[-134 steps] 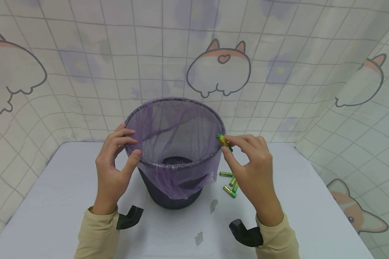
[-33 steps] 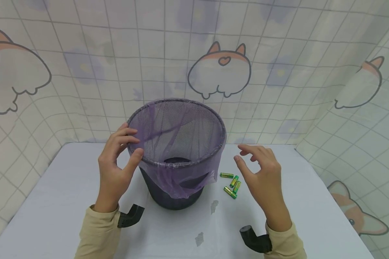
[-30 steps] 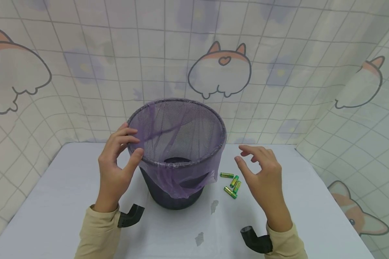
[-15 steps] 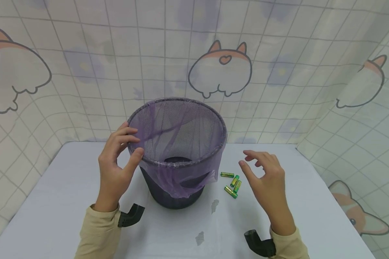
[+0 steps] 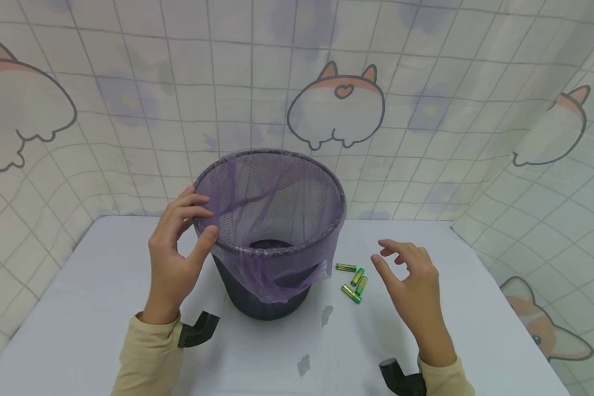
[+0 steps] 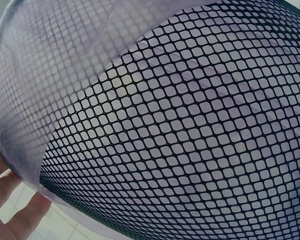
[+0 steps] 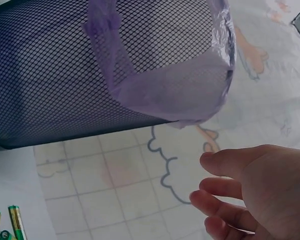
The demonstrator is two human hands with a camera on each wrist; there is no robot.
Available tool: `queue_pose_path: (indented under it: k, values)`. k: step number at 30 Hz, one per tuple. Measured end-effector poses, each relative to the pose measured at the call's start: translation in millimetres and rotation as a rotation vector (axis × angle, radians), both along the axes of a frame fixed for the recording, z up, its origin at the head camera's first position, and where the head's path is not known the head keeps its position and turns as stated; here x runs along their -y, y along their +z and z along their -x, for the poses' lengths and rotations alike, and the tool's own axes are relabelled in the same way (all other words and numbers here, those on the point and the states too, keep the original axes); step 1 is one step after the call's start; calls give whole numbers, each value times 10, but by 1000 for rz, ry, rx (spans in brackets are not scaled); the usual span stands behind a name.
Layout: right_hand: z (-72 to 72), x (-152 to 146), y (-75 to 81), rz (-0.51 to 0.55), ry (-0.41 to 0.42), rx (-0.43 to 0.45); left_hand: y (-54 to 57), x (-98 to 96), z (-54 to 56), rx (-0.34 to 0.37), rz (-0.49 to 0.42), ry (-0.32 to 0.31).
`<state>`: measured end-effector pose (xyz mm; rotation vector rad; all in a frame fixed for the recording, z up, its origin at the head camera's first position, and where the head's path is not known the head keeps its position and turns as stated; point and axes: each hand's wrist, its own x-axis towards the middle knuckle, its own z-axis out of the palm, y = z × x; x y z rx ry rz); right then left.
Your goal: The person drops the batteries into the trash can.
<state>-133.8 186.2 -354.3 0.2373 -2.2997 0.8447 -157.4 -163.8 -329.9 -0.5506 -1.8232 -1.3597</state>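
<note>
Green batteries (image 5: 361, 285): they lie on your tabletop (image 5: 257, 363), at about 4 o'clock from the bin (image 5: 240, 294).
Left hand (image 5: 175, 253): you hold the bin's rim at its 9 o'clock.
Right hand (image 5: 413, 283): fingers loosely curved, gripping nothing, at 3 o'clock from the batteries.
Good pick-up: I judge you should steady the rim, then pinch the 12 o'clock battery across its narrow body; round ones may roll.
Count: four batteries, one bin, one purple bag (image 5: 257, 269), two grey patches (image 5: 327, 315).
</note>
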Motion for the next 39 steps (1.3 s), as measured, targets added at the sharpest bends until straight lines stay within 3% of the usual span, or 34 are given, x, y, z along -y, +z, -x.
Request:
queue_pose_path:
  k: [8, 39]
  values:
    - [33, -78, -103, 5, -30, 70, -1, -14, 10, 12, -13, 0]
    - [135, -119, -248, -21, -48, 226, 9, -7, 7, 13, 0, 9]
